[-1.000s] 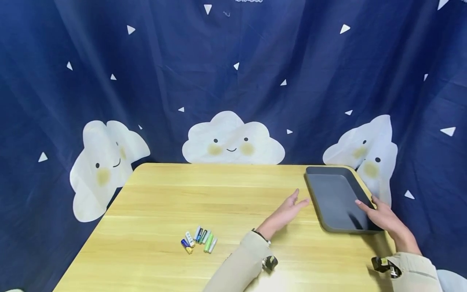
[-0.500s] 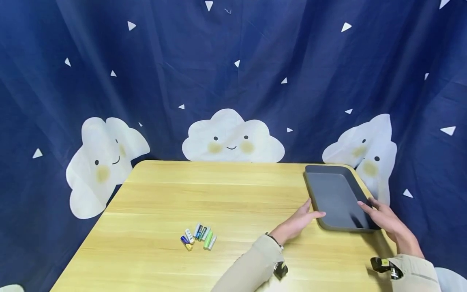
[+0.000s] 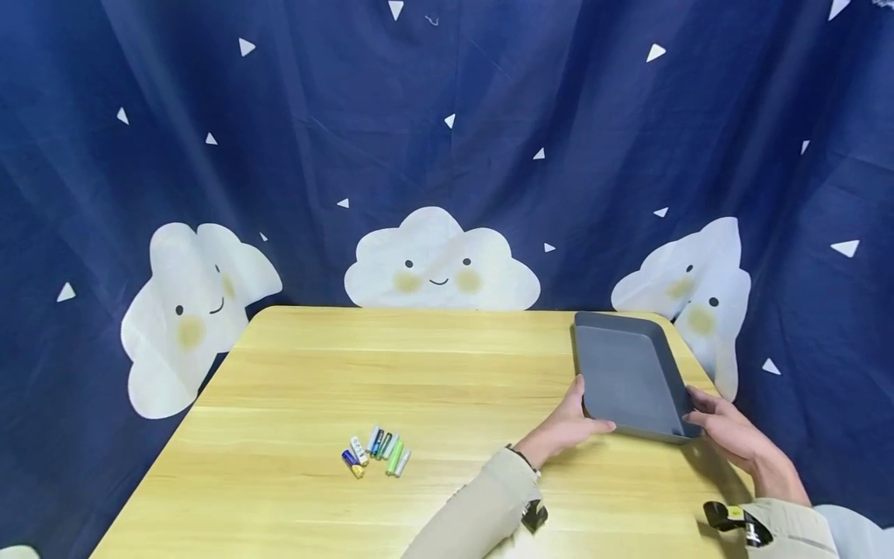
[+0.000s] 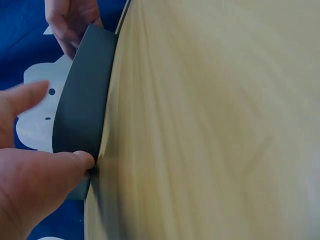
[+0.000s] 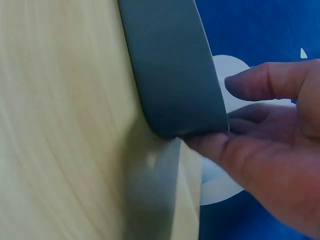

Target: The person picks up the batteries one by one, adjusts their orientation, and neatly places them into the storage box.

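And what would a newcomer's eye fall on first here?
Probably the smiling clouds on the blue curtain behind the table. Next, the grey tray at the table's right side, with the left hand and right hand at its near corners. The batteries lie left of both hands.

Loc: curtained-off nook, rm type unclear | navy cloud-print curtain [image 3: 391,132] round wood-look tbl [image 3: 314,373]

Your left hand [image 3: 564,425] points forward, thumb spread from the fingers; your right hand [image 3: 732,439] (thumb parted too) angles forward and inward.
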`<state>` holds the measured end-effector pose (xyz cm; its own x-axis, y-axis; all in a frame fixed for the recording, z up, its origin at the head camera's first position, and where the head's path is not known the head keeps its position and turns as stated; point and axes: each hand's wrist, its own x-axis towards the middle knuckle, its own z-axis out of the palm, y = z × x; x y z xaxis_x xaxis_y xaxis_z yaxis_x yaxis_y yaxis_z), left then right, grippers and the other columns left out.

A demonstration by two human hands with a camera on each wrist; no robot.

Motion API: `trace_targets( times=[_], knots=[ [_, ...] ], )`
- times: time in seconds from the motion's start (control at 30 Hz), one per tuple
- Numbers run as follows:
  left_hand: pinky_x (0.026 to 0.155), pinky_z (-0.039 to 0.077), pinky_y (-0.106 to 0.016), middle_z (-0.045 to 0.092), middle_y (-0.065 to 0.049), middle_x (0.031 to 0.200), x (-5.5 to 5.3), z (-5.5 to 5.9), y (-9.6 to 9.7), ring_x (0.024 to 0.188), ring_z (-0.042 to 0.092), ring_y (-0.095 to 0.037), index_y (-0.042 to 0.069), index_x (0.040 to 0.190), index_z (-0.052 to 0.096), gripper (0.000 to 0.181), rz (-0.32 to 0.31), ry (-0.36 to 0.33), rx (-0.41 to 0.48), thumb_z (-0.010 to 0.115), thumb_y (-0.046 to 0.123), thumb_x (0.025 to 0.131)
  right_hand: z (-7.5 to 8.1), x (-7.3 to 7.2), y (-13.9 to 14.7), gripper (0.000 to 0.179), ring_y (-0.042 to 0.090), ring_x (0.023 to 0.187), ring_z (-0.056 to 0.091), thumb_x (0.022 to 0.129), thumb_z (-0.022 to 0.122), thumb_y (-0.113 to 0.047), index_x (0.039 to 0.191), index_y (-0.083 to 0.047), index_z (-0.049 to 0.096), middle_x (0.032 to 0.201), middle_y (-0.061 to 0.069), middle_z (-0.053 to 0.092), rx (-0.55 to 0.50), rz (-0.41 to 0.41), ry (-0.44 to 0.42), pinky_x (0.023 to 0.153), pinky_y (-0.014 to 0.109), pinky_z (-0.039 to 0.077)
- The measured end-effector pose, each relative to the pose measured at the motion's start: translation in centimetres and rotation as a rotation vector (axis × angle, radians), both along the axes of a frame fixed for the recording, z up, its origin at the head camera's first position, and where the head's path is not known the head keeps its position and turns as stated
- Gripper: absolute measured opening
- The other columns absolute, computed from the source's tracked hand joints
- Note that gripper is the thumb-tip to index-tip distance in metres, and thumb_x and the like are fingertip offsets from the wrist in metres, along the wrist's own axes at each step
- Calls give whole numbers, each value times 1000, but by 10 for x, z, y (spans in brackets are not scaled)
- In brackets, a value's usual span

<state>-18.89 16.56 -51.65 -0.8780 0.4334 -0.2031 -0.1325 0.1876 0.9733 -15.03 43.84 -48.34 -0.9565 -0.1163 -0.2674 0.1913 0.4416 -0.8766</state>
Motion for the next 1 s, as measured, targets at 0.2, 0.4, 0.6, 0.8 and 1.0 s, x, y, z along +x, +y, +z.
trace_targets(
  times=[0.2, 0.4, 0.6, 0.8, 1.0],
  knots=[
    [130, 20, -39, 21, -2, 174, -4, -2, -12, 160, 20, -18, 12, 167, 19, 90, 6, 97, -104, 74, 17, 95, -15, 0, -2, 85, 42, 153, -16, 94, 37, 10, 155, 11, -21, 160, 41, -23, -171, 72, -5, 113, 15, 32],
    [130, 21, -40, 20, -3, 174, -3, -1, -23, 160, 21, -20, 12, 167, 19, 91, 45, 105, -142, 75, 18, 95, -21, -5, -12, 86, -7, 145, 21, 91, 38, 12, 155, 14, -19, 159, 43, -21, -194, 126, 37, 90, 1, 35],
    [129, 22, -44, 19, -4, 174, -2, -1, -40, 160, 21, -24, 12, 167, 18, 91, 96, 99, -125, 74, 15, 95, -22, -15, -27, 85, -27, 116, 36, 92, 38, 13, 154, 15, -19, 159, 42, -22, -261, 185, 56, 94, 3, 37],
    [129, 20, -47, 16, -7, 175, 1, -1, -50, 161, 19, -27, 10, 167, 16, 93, 127, 87, -105, 74, 14, 94, -20, -21, -38, 87, 12, 155, 21, 91, 39, 12, 157, 11, -18, 162, 37, -23, -255, 187, 22, 96, 4, 38],
    [129, 19, -49, 8, -6, 176, 9, 2, -56, 161, 16, -29, 11, 167, 12, 93, 150, 74, -125, 72, 14, 96, -17, -30, -47, 88, 55, 148, -21, 88, 39, 14, 157, 11, -16, 163, 31, -27, -261, 222, 8, 102, 6, 34]
  ],
)
